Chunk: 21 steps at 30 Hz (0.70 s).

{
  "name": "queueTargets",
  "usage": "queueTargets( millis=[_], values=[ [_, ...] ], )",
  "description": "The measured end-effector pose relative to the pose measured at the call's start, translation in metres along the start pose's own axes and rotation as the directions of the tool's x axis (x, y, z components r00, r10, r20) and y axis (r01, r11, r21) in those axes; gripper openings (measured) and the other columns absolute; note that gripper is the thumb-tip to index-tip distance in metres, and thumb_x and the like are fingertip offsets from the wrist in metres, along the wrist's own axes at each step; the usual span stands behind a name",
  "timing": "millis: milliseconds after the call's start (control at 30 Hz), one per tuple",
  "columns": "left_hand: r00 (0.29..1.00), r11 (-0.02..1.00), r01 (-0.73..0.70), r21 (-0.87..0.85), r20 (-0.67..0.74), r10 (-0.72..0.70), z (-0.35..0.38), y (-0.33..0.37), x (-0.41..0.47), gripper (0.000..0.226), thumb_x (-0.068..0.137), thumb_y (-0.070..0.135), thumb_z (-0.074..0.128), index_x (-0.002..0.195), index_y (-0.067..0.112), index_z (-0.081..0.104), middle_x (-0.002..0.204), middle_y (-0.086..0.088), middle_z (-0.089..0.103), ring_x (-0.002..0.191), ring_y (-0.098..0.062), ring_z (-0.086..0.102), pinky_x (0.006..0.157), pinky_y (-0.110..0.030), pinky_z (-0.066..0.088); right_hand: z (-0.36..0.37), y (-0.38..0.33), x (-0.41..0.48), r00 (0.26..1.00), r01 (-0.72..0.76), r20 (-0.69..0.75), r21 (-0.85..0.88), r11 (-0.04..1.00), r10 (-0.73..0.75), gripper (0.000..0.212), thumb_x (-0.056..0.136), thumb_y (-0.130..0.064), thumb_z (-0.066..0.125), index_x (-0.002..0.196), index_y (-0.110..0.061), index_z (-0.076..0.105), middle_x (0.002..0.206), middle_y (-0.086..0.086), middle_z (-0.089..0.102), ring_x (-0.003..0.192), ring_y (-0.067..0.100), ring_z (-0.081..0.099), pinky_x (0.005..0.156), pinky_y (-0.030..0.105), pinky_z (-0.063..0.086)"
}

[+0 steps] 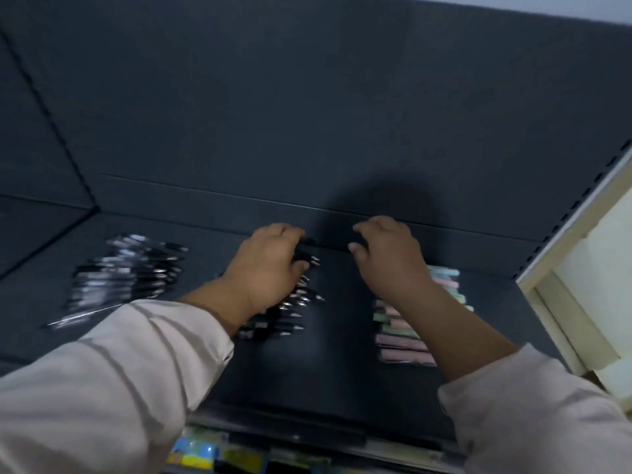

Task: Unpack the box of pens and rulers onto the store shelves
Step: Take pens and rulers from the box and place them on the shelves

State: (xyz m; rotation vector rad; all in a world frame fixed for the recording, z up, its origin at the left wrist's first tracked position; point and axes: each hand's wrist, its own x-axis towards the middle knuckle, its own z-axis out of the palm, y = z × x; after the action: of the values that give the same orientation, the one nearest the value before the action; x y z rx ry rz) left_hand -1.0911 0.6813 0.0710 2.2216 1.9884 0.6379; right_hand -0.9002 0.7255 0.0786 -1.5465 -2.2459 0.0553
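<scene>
Left hand (270, 265) has its grip closed narrowly, fingers and thumb curled round a few black pens (305, 256) with silver tips. The held pens are at the far end of a row of matching pens (290, 316) that lies on the dark grey shelf (342, 336). This row runs from near to far under the left wrist, tips pointing right.

The right hand (390, 258) hovers just right of the left one, apart from it. Its fingers are curled downward towards the far part of the shelf, near the back panel (307, 97). Whether this grip holds anything cannot be told, as the fingertips are blurred against the dark surface.

A second batch of black and silver pens (126, 271) lies well to the left on the same shelf, fanned out and smeared by motion blur. To the right, partly under the right forearm, sits a stack of pastel pink and green packs (407, 336). They lie flat in a near-to-far column, and what they contain is not clear.

Both arms wear pale pink sleeves (102, 388). A cream shelving upright (578, 241) with a row of slots stands at the far right. Below the near edge of the shelf, on a lower level, are some colourful packets (205, 455) in yellow, blue and green. Any print on them is too blurred to read, and the pens and pastel packs show no legible writing either.
</scene>
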Motion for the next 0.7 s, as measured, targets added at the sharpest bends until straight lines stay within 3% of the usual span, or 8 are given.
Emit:
queueTargets(
  millis=[133,267,333,433,567,700],
  values=[
    [0.995,0.966,0.06,0.252,-0.092,-0.038,-0.047,-0.062,-0.063,0.057,0.086,0.041,0.059,0.136,0.017,0.046,0.141,-0.009,0.046,0.131,-0.029,0.039,0.109,-0.041,0.031,0.017,-0.091,-0.01,0.982,0.172,0.083,-0.063,0.983,-0.167,0.051,0.097,-0.038,0.048,0.143,-0.017,0.041,0.152,0.01,0.031,0.139,0.03,0.026,0.112,0.041,0.022],
    [0.979,0.916,0.169,0.363,-0.171,-0.113,-0.097,-0.129,-0.15,0.059,0.078,0.038,0.069,0.128,0.011,0.055,0.133,-0.015,0.054,0.125,-0.037,0.046,0.102,-0.048,0.035,0.037,-0.192,-0.029,0.938,0.31,0.179,-0.057,0.949,-0.296,0.057,0.099,-0.044,0.039,0.149,-0.021,0.026,0.158,0.005,0.018,0.145,0.025,0.013,0.116,0.04,0.014],
    [0.961,0.886,0.256,0.387,-0.199,-0.191,-0.122,-0.165,-0.198,0.062,0.073,0.04,0.073,0.124,0.01,0.058,0.128,-0.017,0.058,0.121,-0.038,0.051,0.099,-0.05,0.038,0.048,-0.248,-0.042,0.908,0.373,0.219,-0.03,0.927,-0.358,0.058,0.098,-0.047,0.039,0.148,-0.02,0.029,0.157,0.007,0.021,0.145,0.027,0.016,0.116,0.042,0.018],
    [0.922,0.824,0.382,0.417,-0.239,-0.306,-0.159,-0.215,-0.27,0.066,0.076,0.044,0.069,0.131,0.012,0.053,0.136,-0.015,0.052,0.128,-0.037,0.045,0.104,-0.049,0.032,0.066,-0.33,-0.068,0.865,0.469,0.167,0.063,0.881,-0.473,0.065,0.085,-0.051,0.041,0.135,-0.011,0.051,0.144,0.016,0.044,0.134,0.035,0.038,0.109,0.047,0.029],
    [0.859,0.739,0.511,0.438,-0.297,-0.418,-0.202,-0.27,-0.366,0.069,0.086,0.05,0.056,0.144,0.018,0.036,0.149,-0.009,0.035,0.139,-0.03,0.028,0.11,-0.045,0.021,0.089,-0.43,-0.102,0.795,0.561,0.22,0.087,0.823,-0.565,0.061,0.094,-0.05,0.044,0.146,-0.02,0.035,0.154,0.007,0.029,0.143,0.027,0.021,0.116,0.041,0.017],
    [0.777,0.652,0.63,0.422,-0.345,-0.527,-0.239,-0.307,-0.45,0.069,0.085,0.049,0.057,0.144,0.017,0.036,0.147,-0.008,0.038,0.137,-0.029,0.031,0.108,-0.044,0.023,0.102,-0.517,-0.132,0.709,0.647,0.242,0.151,0.748,-0.662,0.061,0.096,-0.05,0.041,0.149,-0.023,0.028,0.157,0.002,0.021,0.145,0.022,0.013,0.117,0.04,0.012]
  ],
)
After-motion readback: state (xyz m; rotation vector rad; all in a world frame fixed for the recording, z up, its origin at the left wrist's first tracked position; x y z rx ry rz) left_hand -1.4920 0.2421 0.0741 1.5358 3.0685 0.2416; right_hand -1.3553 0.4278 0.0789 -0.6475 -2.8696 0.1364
